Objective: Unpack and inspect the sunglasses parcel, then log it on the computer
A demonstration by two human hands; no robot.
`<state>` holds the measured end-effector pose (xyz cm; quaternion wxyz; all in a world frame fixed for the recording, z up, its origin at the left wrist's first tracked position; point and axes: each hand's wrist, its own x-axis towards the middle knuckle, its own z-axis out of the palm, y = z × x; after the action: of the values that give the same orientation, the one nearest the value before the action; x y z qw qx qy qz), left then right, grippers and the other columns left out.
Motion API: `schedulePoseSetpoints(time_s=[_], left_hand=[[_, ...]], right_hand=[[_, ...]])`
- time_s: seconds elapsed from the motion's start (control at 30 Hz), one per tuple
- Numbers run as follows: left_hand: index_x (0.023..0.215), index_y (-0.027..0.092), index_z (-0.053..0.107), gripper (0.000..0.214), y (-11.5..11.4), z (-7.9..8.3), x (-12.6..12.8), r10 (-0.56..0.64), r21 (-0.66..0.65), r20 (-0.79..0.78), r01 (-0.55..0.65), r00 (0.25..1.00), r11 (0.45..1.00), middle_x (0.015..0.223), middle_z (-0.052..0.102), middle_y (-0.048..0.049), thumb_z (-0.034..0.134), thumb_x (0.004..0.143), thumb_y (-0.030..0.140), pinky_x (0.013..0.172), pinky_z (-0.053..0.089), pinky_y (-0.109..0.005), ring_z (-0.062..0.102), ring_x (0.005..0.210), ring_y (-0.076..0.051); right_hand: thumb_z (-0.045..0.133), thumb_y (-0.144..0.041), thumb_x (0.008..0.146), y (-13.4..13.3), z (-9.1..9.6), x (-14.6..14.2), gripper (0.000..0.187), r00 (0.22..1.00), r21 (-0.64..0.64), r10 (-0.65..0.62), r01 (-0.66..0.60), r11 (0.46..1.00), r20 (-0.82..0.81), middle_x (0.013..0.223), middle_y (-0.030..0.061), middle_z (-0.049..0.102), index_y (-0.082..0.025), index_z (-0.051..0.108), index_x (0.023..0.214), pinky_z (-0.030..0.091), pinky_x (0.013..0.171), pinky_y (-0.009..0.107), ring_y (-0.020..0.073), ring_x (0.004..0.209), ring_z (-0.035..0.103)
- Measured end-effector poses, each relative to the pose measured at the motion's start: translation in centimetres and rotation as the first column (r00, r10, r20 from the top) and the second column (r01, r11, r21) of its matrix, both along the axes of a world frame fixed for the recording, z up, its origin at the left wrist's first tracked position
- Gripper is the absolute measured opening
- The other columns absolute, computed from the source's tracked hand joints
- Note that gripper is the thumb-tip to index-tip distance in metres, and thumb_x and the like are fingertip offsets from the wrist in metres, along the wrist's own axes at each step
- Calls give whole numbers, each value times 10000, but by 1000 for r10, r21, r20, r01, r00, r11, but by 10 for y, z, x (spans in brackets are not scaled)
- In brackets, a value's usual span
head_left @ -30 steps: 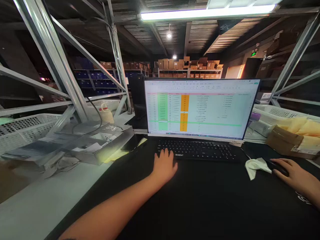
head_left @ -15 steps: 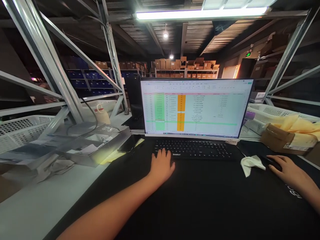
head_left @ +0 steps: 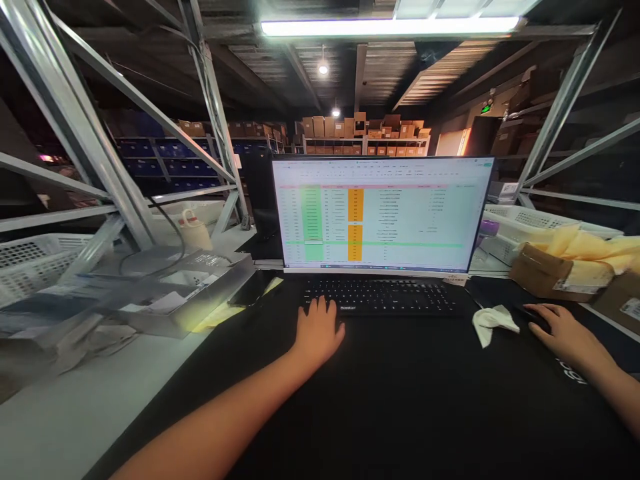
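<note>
My left hand (head_left: 318, 328) lies flat on the black desk mat (head_left: 410, 393), fingers stretched onto the left end of the black keyboard (head_left: 380, 297). My right hand (head_left: 565, 331) rests on a black mouse (head_left: 534, 315) at the right, fingers curved over it. A monitor (head_left: 380, 213) behind the keyboard shows a spreadsheet with green and orange columns. A crumpled white cloth (head_left: 493, 321) lies between the keyboard and the mouse.
A clear plastic box (head_left: 185, 287) with papers sits left of the keyboard, with a white basket (head_left: 30, 260) further left. Cardboard boxes (head_left: 545, 273) and yellow padded bags (head_left: 590, 243) stand at the right. Metal rack posts (head_left: 75, 127) frame both sides.
The view has drifted a little to the right, so everything sits further left in the picture. Both hands keep their places on the keyboard and the mouse.
</note>
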<state>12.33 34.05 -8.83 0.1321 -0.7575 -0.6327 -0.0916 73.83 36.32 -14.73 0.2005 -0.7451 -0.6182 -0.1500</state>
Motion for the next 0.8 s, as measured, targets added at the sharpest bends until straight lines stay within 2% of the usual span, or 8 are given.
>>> schedulePoseSetpoints(time_s=[0.13,0.27,0.43,0.63,0.73,0.8], left_hand=[[1482,110,504,590,-2,0,-1,-2,-2,0,2,1000,1000,1548,496,-222,464,978,415,1130,401,-637,452,1426,-390],[1489,103,493,604,-4,3,-1,-8,-17,-5,8,1000,1000,1559,480,-233,471,979,426,1132,400,-642,447,1430,-392],[1486,95,493,608,-5,5,0,-7,-20,5,7,1000,1000,1557,483,-236,485,974,422,1135,397,-648,449,1429,-398],[1493,108,483,605,-4,4,-1,-5,-22,9,6,1000,1000,1571,467,-229,476,975,422,1141,388,-641,433,1443,-394],[1486,110,492,593,-3,3,0,-19,-18,22,19,1000,1000,1560,478,-231,471,972,406,1133,387,-648,437,1433,-400],[1478,115,505,577,-2,2,0,-9,-11,18,10,1000,1000,1554,486,-231,461,972,388,1122,392,-648,450,1420,-404]], right_hand=[[429,-570,810,18,-16,23,646,997,-33,77,-78,996,-18,1331,198,595,-250,645,1327,498,963,473,356,1236,588],[435,-575,780,28,-23,32,674,995,-13,97,-97,995,-10,1283,213,612,-222,643,1315,455,1048,461,357,1239,575],[408,-583,767,23,-17,23,706,996,-24,75,-76,997,-45,1280,230,602,-201,644,1311,452,1056,471,365,1244,563],[458,-584,732,27,-18,24,628,992,25,87,-85,996,-95,1249,241,614,-277,676,1234,465,1009,510,380,1245,571],[467,-552,773,16,-6,9,583,994,7,92,-92,996,-66,1265,227,620,-258,693,1222,472,1028,501,372,1212,597],[495,-535,856,2,7,-7,527,997,-15,66,-67,998,-42,1303,199,618,-243,695,1247,489,1031,450,315,1168,628]])
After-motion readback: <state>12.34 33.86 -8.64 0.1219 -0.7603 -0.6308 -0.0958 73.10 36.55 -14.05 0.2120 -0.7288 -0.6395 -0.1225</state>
